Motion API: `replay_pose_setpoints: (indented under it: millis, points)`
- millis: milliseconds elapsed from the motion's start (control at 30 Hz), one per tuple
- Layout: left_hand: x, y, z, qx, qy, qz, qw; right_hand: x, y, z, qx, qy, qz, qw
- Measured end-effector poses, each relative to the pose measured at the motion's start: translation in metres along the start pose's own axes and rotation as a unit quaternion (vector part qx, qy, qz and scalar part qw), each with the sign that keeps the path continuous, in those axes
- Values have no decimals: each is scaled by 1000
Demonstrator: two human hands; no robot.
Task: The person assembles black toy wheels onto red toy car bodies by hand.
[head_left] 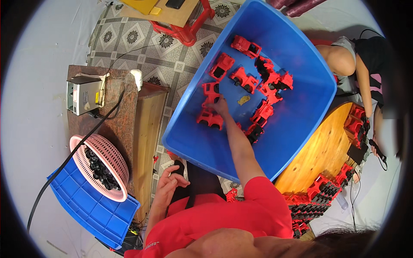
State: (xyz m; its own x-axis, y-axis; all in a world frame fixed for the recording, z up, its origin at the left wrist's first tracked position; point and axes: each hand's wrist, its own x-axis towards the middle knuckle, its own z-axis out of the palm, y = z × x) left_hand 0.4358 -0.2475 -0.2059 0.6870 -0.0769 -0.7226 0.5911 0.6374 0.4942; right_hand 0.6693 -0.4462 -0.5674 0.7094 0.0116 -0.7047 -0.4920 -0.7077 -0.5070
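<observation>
My right hand (221,105) reaches deep into a large blue tub (301,112) that holds several red toy trucks with black wheels. Its fingertips rest on one red toy truck (211,95), with another truck (210,118) just below the hand. The hand is too small in view to show whether it grips the truck. My left hand (169,184) lies on my lap by the tub's near edge, fingers loosely apart and holding nothing.
A pink basket (112,150) of small black wheels sits on a blue crate (88,206) at left, beside a wooden bench (148,129) and a grey metal box (83,95). A round wooden table (322,150) at right carries stacked red and black toy parts (320,193). Another person (361,69) sits behind it.
</observation>
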Motion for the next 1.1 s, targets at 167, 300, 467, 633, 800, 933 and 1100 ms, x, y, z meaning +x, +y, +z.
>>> replay_pose_setpoints:
  millis: [167, 300, 467, 633, 800, 933, 1100]
  points:
    - [-8, 18, 17, 87, 4, 25, 996, -106, -35, -67, 294, -77, -105, 947]
    - [-29, 31, 31, 136, -15, 52, 989, -261, -102, -122, 109, -116, -304, 939]
    - [-66, 21, 13, -50, 70, 275, 958, -409, -181, -79, -151, 3, -503, 851]
    - [-130, 26, -53, -141, 289, 375, 869, -472, -234, 4, -172, -71, -664, 724]
    - [-216, -5, -168, -277, 285, 368, 840, -481, -297, 95, -56, -426, -484, 762]
    - [-264, -20, -209, -302, 244, 394, 833, -406, -338, 244, -109, -225, -674, 695]
    - [-288, -8, -236, -297, 212, 411, 836, -368, -366, 359, -457, -98, -598, 651]
